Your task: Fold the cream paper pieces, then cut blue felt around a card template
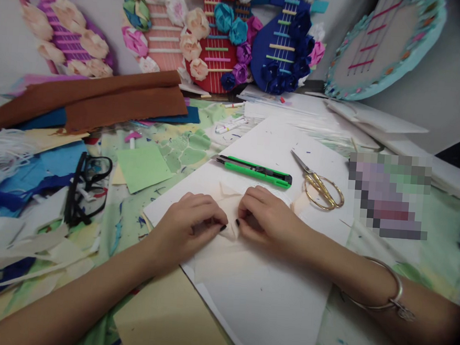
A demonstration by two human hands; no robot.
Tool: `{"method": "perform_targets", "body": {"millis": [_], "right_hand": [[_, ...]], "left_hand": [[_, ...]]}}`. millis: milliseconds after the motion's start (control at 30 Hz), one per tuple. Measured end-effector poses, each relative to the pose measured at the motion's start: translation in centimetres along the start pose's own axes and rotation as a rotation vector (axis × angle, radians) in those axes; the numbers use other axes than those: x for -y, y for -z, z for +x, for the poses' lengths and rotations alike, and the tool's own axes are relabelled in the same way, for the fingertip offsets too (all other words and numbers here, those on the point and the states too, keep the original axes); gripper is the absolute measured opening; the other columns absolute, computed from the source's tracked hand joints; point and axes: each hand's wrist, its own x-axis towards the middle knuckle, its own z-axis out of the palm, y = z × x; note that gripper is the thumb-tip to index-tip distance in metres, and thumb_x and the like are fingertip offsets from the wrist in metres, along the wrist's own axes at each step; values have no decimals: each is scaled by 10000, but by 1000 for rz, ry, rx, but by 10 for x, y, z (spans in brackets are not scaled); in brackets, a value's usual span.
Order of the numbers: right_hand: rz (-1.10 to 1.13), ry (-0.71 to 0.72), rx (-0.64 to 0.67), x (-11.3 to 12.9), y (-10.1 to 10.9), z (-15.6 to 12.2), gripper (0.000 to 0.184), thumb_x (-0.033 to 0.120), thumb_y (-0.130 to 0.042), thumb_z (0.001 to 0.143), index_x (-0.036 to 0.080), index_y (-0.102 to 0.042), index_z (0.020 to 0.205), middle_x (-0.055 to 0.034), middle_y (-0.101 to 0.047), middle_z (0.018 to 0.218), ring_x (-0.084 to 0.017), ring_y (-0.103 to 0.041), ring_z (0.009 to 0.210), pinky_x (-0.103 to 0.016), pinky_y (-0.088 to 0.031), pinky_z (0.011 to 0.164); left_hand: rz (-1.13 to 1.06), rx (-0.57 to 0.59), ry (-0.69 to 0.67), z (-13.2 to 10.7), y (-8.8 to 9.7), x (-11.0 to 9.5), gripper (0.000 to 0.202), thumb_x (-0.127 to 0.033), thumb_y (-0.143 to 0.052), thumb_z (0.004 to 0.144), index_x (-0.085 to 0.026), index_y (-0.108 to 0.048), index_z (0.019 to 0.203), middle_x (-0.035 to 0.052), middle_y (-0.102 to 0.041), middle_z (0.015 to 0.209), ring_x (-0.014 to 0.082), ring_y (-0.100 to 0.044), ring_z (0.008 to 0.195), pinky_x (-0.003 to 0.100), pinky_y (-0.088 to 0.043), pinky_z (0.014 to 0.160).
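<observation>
My left hand (189, 219) and my right hand (264, 214) rest side by side on a white board (268, 296) in the middle of the table. Both have their fingers curled down and pinch a small piece of cream paper (231, 204) between them, folding or pressing it flat. The fingertips meet at the paper's lower edge. A silver bracelet (386, 301) hangs on my right wrist.
A green utility knife (256, 171) and gold-handled scissors (319, 184) lie just beyond my hands. Black glasses (85, 183) sit at left among blue and white scraps. Brown felt (101, 98) lies at the back. Paper-flower guitar crafts (219, 35) lean on the wall. A tan sheet (168, 320) lies near me.
</observation>
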Motion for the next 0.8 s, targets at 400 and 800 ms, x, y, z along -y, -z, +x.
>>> {"method": "perform_targets", "body": {"millis": [400, 800], "right_hand": [[1, 7, -14, 0, 0, 0, 68, 139, -490, 780, 151, -506, 715, -58, -521, 741, -170, -448, 739, -282, -357, 658], [166, 100, -97, 1, 9, -5, 100, 87, -509, 761, 136, -581, 811, -52, -507, 811, -153, -469, 765, -279, -389, 668]], "left_hand": [[28, 3, -7, 0, -1, 1, 162, -102, -534, 856, -211, -651, 880, -14, -635, 841, 123, -538, 784, 266, -358, 733], [123, -10, -133, -1, -1, 3, 255, -138, -525, 880, -268, -724, 973, 25, -569, 822, 141, -502, 775, 281, -371, 700]]}}
